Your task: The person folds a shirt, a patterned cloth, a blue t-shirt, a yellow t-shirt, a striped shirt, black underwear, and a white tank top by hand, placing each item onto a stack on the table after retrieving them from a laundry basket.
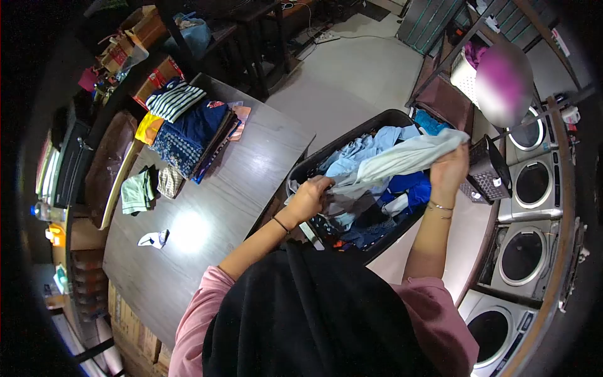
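Observation:
A pale whitish garment (pixel 402 157) is stretched between my two hands, over a dark laundry basket (pixel 391 250). My left hand (pixel 309 202) is closed on its near-left end, close to the basket's left rim. At the other end, my right hand (pixel 451 168) grips the bunched cloth above the basket's right side. Beneath the garment, the basket holds light blue cloth (pixel 377 143), bright blue cloth (pixel 411 185) and dark patterned clothes (pixel 370 235). The garment's type is hidden by its folds.
On the grey table (pixel 251 151) to my left are a stack of folded clothes (pixel 188 135), a small green garment (pixel 138 191) and a white cloth piece (pixel 152 239). Front-loading machines (pixel 522 254) line the right side, beside a dark perforated basket (pixel 487 169).

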`<state>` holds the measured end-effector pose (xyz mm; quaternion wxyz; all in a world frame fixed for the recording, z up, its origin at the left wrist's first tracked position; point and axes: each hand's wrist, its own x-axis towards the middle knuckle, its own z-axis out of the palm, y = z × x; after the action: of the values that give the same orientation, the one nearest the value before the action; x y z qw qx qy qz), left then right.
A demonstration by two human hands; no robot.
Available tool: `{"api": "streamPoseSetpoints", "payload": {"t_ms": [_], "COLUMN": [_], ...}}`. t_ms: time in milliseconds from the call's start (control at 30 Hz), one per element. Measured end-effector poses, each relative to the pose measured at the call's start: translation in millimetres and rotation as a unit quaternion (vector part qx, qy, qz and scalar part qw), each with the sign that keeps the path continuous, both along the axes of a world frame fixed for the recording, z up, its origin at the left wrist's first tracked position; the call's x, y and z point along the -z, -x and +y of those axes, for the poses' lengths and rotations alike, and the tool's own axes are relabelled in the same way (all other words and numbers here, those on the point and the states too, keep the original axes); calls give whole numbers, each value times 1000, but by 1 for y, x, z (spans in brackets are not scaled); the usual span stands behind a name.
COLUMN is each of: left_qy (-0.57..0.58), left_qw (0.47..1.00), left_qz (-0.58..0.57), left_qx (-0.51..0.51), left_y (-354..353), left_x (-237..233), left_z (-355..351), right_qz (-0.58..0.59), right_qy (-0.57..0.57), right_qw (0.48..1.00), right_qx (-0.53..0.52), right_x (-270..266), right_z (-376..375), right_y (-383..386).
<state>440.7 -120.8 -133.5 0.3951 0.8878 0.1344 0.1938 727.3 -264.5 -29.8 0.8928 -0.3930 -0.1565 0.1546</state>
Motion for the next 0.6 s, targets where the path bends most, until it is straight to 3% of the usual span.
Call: {"api": "streamPoseSetpoints", "payload": {"t_ms": [33, 133, 200, 267, 333, 400, 433, 500, 567, 600], "left_qy": [-11, -8, 5, -10, -6, 133, 199, 357, 433, 403], "left_qw": [1000, 996, 983, 974, 957, 984, 977, 922, 851, 860], "left_qz": [17, 75, 165, 202, 263, 71, -28, -146, -294, -304], "left_qx": [6, 50, 80, 103, 118, 92, 76, 34, 47, 73], "left_y": [2, 9, 11, 17, 13, 0, -8, -20, -15, -6], "left_x": [9, 50, 78, 71, 64, 34, 7, -52, -93, -116], "left_z": [-3, -16, -23, -20, -18, -17, -16, -7, 9, 19], "right_qz": [20, 32, 15, 10, 44, 80, 161, 95, 41, 10], "right_qy": [-18, -132, -151, -167, -190, -192, -208, -6, 16, 45], "right_qw": [1000, 982, 976, 970, 940, 917, 867, 949, 927, 923], "right_qx": [14, -132, -155, -174, -282, -339, -423, -302, -372, -382], "right_x": [-6, -31, -53, -76, -105, -100, -104, -96, -93, -83], "right_z": [-6, -25, -15, -8, 3, 24, 39, 64, 80, 83], "right_y": [-11, -39, -27, -28, -10, -2, 27, 93, 137, 143]}}
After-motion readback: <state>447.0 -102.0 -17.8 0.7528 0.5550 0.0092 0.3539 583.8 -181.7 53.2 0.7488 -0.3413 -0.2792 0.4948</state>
